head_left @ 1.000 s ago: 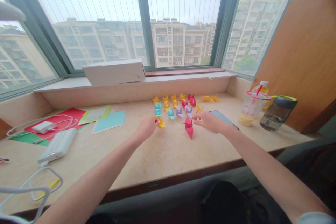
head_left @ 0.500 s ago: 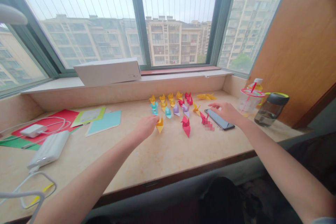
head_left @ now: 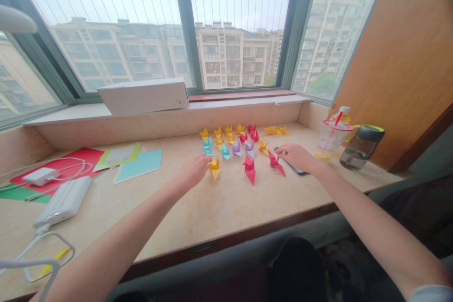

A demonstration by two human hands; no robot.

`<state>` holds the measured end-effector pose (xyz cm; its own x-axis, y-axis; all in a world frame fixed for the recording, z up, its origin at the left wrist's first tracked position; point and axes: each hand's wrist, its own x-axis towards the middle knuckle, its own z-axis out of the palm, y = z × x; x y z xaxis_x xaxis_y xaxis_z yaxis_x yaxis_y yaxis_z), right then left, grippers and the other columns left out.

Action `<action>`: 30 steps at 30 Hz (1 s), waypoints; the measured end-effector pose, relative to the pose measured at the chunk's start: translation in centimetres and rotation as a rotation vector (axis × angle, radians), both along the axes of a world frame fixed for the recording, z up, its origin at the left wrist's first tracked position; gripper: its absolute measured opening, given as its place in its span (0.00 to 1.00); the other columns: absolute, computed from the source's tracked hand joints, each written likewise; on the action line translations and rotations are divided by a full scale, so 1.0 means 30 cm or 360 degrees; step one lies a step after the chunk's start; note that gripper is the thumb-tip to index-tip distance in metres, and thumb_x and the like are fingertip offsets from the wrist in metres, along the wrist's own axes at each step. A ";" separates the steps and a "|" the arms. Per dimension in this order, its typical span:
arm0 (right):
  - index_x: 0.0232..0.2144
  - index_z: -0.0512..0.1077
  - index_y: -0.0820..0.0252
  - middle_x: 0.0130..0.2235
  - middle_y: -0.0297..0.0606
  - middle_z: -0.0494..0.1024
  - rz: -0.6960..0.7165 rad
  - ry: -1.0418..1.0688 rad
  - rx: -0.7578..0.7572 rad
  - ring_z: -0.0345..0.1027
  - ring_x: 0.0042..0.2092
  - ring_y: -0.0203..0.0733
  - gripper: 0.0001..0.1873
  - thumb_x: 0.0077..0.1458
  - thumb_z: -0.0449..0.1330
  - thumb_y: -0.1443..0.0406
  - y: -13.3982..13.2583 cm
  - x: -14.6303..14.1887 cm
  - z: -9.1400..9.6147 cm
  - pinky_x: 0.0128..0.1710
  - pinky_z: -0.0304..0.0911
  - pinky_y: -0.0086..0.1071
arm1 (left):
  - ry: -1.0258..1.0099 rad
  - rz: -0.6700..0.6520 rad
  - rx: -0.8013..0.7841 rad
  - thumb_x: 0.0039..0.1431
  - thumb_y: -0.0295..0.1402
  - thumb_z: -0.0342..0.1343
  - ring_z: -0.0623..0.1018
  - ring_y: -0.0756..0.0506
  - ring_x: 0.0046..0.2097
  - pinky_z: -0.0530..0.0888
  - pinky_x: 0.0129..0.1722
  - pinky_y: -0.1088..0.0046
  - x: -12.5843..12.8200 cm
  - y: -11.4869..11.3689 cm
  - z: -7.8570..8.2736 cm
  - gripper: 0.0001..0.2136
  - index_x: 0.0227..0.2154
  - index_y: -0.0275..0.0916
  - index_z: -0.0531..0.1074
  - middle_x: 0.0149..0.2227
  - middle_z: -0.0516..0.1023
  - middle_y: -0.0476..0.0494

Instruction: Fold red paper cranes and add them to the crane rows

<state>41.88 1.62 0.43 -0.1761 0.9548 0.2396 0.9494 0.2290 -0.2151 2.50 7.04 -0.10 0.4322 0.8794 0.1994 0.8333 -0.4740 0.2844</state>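
Note:
My left hand (head_left: pixel 197 170) has its fingers drawn together at the left side of a yellow paper crane (head_left: pixel 214 169) in the front row. A pink-red paper crane (head_left: pixel 249 170) stands to the right of that one. My right hand (head_left: pixel 296 156) reaches over a dark phone (head_left: pixel 298 170), covering much of it. Its fingers are stretched out, with the tips just behind another pink-red crane (head_left: pixel 276 164); whether they touch it is hard to see. Behind stand rows of small cranes, among them turquoise (head_left: pixel 225 151), lilac (head_left: pixel 236 148), yellow and red ones.
Flat yellow folded paper (head_left: pixel 277 130) lies at the back. A lidded cup with straw (head_left: pixel 332 139) and a dark bottle (head_left: pixel 363 147) stand right. Coloured paper (head_left: pixel 138 166), a power bank (head_left: pixel 63 202) and cables lie left. A white box (head_left: pixel 143 96) sits on the sill.
My right hand has moved left and slightly down from over the phone to the right-hand pink-red crane. The left hand stays at the yellow crane. The view has shifted slightly.

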 end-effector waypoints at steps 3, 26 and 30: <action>0.41 0.80 0.57 0.45 0.42 0.82 -0.0025 -0.0025 -0.0006 0.75 0.47 0.49 0.14 0.59 0.56 0.67 0.003 -0.003 -0.001 0.49 0.65 0.37 | 0.0074 0.0016 0.0062 0.60 0.31 0.54 0.78 0.41 0.45 0.70 0.45 0.69 -0.024 -0.006 0.019 0.08 0.40 0.44 0.75 0.44 0.78 0.42; 0.48 0.76 0.58 0.49 0.46 0.80 -0.0224 0.0457 0.0245 0.75 0.49 0.52 0.17 0.62 0.53 0.61 -0.177 -0.049 0.015 0.51 0.67 0.43 | -0.0025 0.0236 0.0194 0.62 0.38 0.47 0.79 0.38 0.41 0.72 0.44 0.62 -0.321 -0.163 0.062 0.13 0.38 0.41 0.75 0.43 0.80 0.39; 0.49 0.74 0.58 0.46 0.48 0.81 -0.0222 0.1626 0.0250 0.77 0.44 0.52 0.22 0.60 0.55 0.51 -0.298 -0.167 -0.117 0.44 0.72 0.45 | -0.1291 0.0438 -0.0234 0.55 0.46 0.55 0.80 0.38 0.42 0.76 0.41 0.60 -0.378 -0.300 0.029 0.16 0.41 0.42 0.75 0.43 0.81 0.39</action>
